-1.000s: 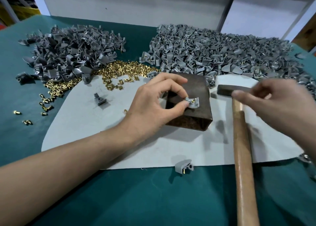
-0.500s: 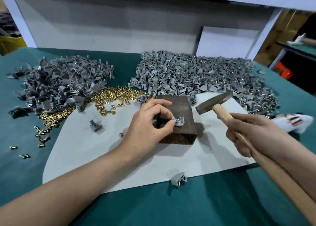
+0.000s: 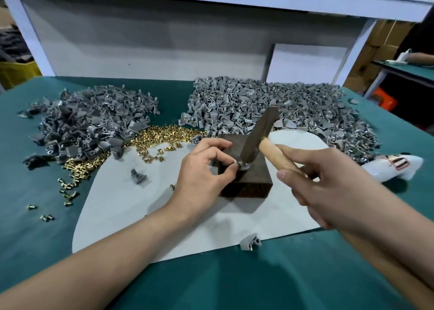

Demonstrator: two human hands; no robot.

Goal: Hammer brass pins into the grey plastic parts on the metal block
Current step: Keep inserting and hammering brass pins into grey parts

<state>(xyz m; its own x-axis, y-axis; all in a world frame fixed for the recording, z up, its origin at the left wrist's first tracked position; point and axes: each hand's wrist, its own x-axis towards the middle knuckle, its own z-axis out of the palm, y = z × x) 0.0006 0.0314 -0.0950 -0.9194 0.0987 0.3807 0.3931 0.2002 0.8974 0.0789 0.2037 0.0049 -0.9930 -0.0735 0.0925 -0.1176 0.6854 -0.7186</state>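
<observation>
The left hand (image 3: 199,168) pinches a grey plastic part (image 3: 243,166) between thumb and forefinger on top of the dark metal block (image 3: 254,180), which stands on a pale mat (image 3: 131,206) over the green table (image 3: 211,286). The right hand (image 3: 328,187) is curled round the wooden handle of a hammer (image 3: 259,131) — its steel head tilted, lower face touching the part, where blur hides any pin. Loose brass pins (image 3: 162,133) lie behind and left of the block, between two heaps of grey parts (image 3: 89,124).

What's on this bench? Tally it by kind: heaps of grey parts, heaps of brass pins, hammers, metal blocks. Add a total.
Heaps of grey parts: 2
Heaps of brass pins: 1
Hammers: 1
Metal blocks: 1
Total: 5
</observation>
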